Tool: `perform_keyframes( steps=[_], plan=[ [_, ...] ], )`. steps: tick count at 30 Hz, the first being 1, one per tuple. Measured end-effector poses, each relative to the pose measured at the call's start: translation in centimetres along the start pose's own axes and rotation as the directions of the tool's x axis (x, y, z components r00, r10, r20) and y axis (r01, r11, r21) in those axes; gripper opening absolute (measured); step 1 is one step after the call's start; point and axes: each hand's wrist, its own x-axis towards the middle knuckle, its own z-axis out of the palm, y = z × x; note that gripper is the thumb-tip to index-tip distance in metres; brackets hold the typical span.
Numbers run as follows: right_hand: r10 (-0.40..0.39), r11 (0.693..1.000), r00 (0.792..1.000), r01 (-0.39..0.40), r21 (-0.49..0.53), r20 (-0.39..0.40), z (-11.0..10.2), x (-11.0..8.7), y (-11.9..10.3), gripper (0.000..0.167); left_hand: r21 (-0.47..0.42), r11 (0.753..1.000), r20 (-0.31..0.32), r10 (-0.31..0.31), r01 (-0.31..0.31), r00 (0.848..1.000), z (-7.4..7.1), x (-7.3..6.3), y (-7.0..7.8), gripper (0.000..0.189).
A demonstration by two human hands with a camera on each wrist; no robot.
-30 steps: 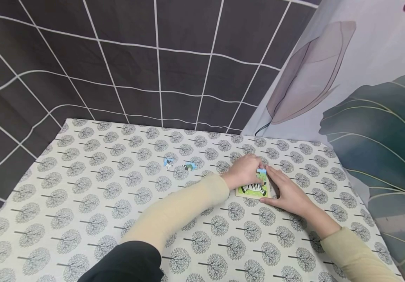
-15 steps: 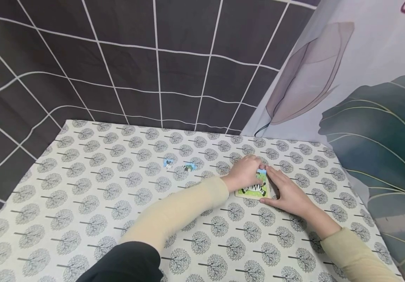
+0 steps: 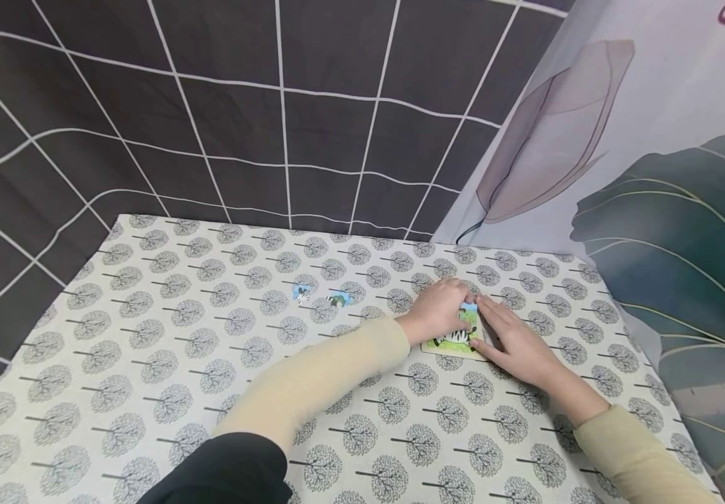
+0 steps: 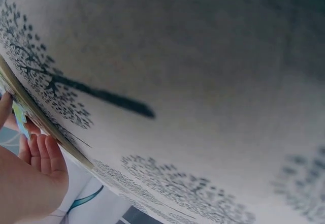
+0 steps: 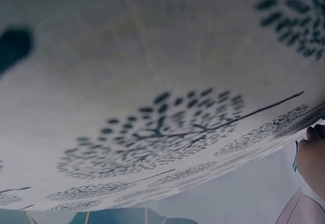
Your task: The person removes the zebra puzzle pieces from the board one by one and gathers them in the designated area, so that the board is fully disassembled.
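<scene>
A small square zebra jigsaw board [image 3: 452, 345] lies on the table, green and blue with a pale border. Over its upper left part, my left hand [image 3: 439, 309] curls its fingers, hiding much of the picture. Between that hand's thumb and fingers, the left wrist view shows a blue-green puzzle piece [image 4: 20, 118], partly hidden, at the board's face. My right hand [image 3: 518, 351] rests along the board's right side, its fingers stretched to the far right corner. Its thumb lies on the near right part of the picture.
Two loose puzzle pieces lie to the left of the hands: one with a zebra head [image 3: 301, 292], the other blue and green [image 3: 339, 299]. A tree-patterned cloth [image 3: 223, 378] covers the table. Behind it hangs a dark checked curtain [image 3: 223, 119], with a thin cable [image 3: 471, 229] nearby.
My right thumb has shifted from the board's near right corner up onto the picture. My left hand stays nearly still over the board, and the loose pieces have not moved.
</scene>
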Motion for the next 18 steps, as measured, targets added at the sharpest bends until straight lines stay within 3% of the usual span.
perform_keyframes(
  steps=[18],
  plan=[
    [0.025, 1.000, 0.999, -0.025, 0.005, 0.022, 0.18, 0.60, 0.12, 0.081, -0.028, 0.999, 0.009, -0.029, 0.029, 1.000, -0.12, 0.18, -0.12, 0.048]
  ],
)
